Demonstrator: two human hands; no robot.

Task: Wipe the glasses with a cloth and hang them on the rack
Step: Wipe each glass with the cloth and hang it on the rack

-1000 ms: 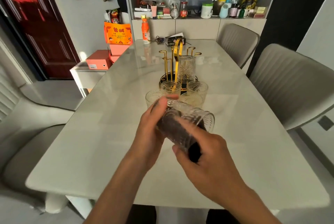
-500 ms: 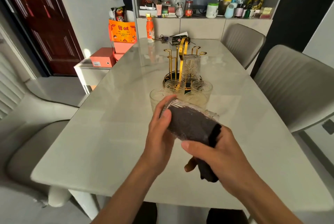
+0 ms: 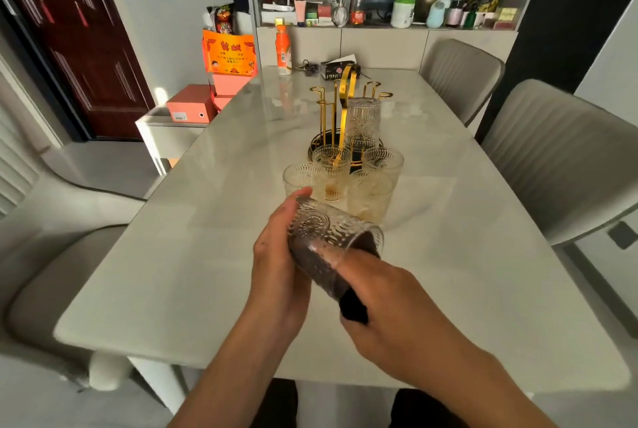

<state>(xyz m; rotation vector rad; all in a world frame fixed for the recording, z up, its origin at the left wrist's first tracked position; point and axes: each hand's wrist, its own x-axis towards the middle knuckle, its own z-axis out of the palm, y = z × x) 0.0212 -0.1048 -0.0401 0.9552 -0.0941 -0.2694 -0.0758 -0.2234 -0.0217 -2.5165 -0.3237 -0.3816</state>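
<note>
My left hand point(image 3: 276, 262) gripped tilted glass point(image 3: 321, 238) at its 3 o'clock | right hand point(image 3: 390, 303) pinched dark cloth point(image 3: 352, 307) inside | above bench point(image 3: 172, 255)

Head-worn view, forward-down over table point(image 3: 172, 272)

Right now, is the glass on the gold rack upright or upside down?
Upside down: the glass on the rack has its base on top and its mouth facing down over the gold rack.

The held glass point(image 3: 319, 232) is clear with an embossed scallop pattern, and the cloth point(image 3: 352, 303) stuffed inside it is black. Beyond it the rack point(image 3: 340, 110) is gold (its base black), on a pale grey marbled bench point(image 3: 193, 255). Behind the rack stands an orange bottle point(image 3: 283, 49).
</note>
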